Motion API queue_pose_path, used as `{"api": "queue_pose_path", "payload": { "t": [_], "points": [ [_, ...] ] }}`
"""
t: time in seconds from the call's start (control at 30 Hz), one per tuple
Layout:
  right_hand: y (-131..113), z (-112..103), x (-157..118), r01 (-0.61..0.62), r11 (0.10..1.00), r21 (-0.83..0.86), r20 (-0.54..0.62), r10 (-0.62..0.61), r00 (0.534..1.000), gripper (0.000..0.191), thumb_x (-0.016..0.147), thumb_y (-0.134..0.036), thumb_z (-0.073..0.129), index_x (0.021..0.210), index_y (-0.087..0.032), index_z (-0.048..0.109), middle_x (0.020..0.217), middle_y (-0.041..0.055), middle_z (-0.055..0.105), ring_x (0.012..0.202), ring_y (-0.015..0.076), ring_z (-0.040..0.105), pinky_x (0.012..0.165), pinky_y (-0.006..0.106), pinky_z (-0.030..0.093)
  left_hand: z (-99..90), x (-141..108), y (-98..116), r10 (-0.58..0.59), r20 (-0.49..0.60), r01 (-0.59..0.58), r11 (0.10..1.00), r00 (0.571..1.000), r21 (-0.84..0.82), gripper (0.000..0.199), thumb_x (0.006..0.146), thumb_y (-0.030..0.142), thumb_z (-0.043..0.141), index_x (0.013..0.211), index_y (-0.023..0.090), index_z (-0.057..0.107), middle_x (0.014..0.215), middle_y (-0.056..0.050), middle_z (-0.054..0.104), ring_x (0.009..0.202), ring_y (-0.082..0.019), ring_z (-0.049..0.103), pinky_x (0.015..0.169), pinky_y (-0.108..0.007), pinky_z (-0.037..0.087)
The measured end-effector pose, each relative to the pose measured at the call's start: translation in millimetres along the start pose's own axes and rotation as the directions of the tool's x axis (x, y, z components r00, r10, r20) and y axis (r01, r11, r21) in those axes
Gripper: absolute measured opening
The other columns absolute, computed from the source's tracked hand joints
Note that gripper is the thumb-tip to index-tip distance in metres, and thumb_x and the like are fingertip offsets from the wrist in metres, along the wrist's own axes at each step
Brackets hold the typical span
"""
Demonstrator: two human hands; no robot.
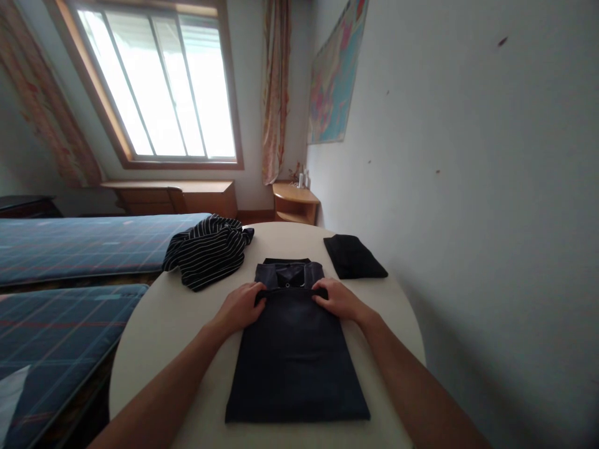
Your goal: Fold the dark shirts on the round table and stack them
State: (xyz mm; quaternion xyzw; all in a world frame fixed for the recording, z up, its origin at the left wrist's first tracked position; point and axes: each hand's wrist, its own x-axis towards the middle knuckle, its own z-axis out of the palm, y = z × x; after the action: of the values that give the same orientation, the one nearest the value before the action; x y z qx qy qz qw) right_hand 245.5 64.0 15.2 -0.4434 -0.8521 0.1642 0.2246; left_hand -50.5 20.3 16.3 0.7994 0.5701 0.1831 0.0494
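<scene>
A dark navy shirt (297, 362) lies folded into a long rectangle on the round cream table (154, 337). Its collar shows at the far end, with a small round button in the middle. My left hand (243, 304) pinches the left end of a folded edge just below the collar. On the opposite side, my right hand (337, 298) pinches the right end of the same edge. The fingers of both hands are closed on the dark cloth, thumbs toward the middle.
A crumpled black-and-white striped garment (210, 249) lies at the table's far left edge. A folded black cloth (354, 256) rests at the far right. Plaid beds (93, 246) stand on the left, and a wall (491, 218) rises close on the right.
</scene>
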Motion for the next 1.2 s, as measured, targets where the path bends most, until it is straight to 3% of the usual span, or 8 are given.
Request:
{"api": "queue_pose_path", "payload": {
  "t": [0.17,0.37,0.5,0.6,0.67,0.83,0.93,1.2],
  "points": [
    [-6.2,-12.9,-15.5,-0.009,0.999,0.038,0.147,0.003,0.989,0.021,0.078,-0.030,0.070,0.097,-0.021,0.074,0.097,0.0063,0.072,0.090,0.0217,0.065,0.084,0.031,0.048,-10.5,-12.3,4.6,0.077,0.082,-0.077,0.997,0.994,0.003,0.022,0.083,0.026,0.055,0.102,0.025,0.066,0.098,-0.005,0.071,0.093,-0.024,0.065,0.082,-0.033,0.047],
    [-5.3,-15.9,-17.7,0.032,0.999,-0.004,0.139,-0.031,0.990,0.019,0.078,-0.023,0.065,0.094,-0.019,0.073,0.092,0.0058,0.070,0.083,0.0196,0.064,0.077,0.029,0.047,-10.7,-11.7,-2.6,0.047,0.042,-0.045,0.998,0.998,-0.035,0.020,0.088,0.030,0.050,0.101,0.025,0.065,0.096,-0.003,0.073,0.090,-0.023,0.067,0.080,-0.032,0.047],
    [-7.4,-16.5,-13.1,0.051,0.998,0.023,-0.030,-0.051,0.998,0.018,0.081,-0.024,0.064,0.097,-0.019,0.070,0.093,0.0057,0.070,0.086,0.0199,0.064,0.080,0.031,0.047,-9.1,-6.0,-7.8,0.039,-0.073,-0.045,0.995,0.997,-0.094,0.023,0.091,0.034,0.049,0.106,0.025,0.064,0.098,-0.002,0.073,0.088,-0.021,0.067,0.081,-0.030,0.047],
    [-6.3,-12.3,-5.2,0.059,0.998,0.035,-0.217,-0.050,0.975,0.018,0.088,-0.026,0.060,0.102,-0.019,0.068,0.101,0.0075,0.071,0.095,0.0214,0.064,0.088,0.035,0.047,-6.6,2.2,-10.2,-0.014,-0.200,-0.019,0.987,0.980,-0.161,0.025,0.095,0.036,0.045,0.108,0.025,0.063,0.100,-0.002,0.072,0.090,-0.020,0.067,0.082,-0.030,0.048],
    [-2.5,-6.8,0.4,0.055,0.998,0.022,-0.267,-0.047,0.962,0.017,0.090,-0.027,0.059,0.104,-0.019,0.068,0.105,0.0082,0.070,0.101,0.0223,0.064,0.094,0.037,0.046,-2.5,8.0,-11.7,-0.054,-0.224,0.010,0.981,0.973,-0.193,0.027,0.096,0.037,0.043,0.109,0.024,0.063,0.102,-0.003,0.073,0.093,-0.021,0.067,0.083,-0.031,0.048],
    [11.4,7.0,5.3,-0.004,1.000,0.020,-0.117,0.006,0.993,0.018,0.088,-0.021,0.061,0.103,-0.018,0.069,0.107,0.0092,0.071,0.102,0.0224,0.064,0.095,0.036,0.047,10.4,13.7,-14.3,-0.074,-0.077,0.061,0.986,0.994,-0.152,0.026,0.096,0.031,0.045,0.112,0.023,0.063,0.105,-0.006,0.073,0.099,-0.023,0.067,0.088,-0.033,0.048],
    [15.0,9.3,2.9,-0.014,1.000,0.025,-0.081,0.016,0.997,0.019,0.088,-0.021,0.060,0.105,-0.018,0.069,0.107,0.0094,0.071,0.103,0.0223,0.064,0.095,0.035,0.047,11.7,11.4,-13.9,-0.068,-0.046,0.062,0.990,0.997,-0.129,0.027,0.094,0.030,0.047,0.114,0.022,0.063,0.107,-0.007,0.072,0.101,-0.023,0.066,0.090,-0.033,0.047],
    [1.1,-5.0,-8.0,-0.001,0.999,0.038,0.018,0.001,1.000,0.023,0.082,-0.021,0.062,0.103,-0.020,0.071,0.102,0.0060,0.073,0.093,0.0211,0.067,0.085,0.031,0.048,2.2,2.6,-9.6,-0.014,0.010,0.015,0.997,1.000,-0.078,0.024,0.090,0.029,0.052,0.109,0.023,0.065,0.103,-0.007,0.072,0.097,-0.024,0.066,0.086,-0.033,0.048]
  ]
}}
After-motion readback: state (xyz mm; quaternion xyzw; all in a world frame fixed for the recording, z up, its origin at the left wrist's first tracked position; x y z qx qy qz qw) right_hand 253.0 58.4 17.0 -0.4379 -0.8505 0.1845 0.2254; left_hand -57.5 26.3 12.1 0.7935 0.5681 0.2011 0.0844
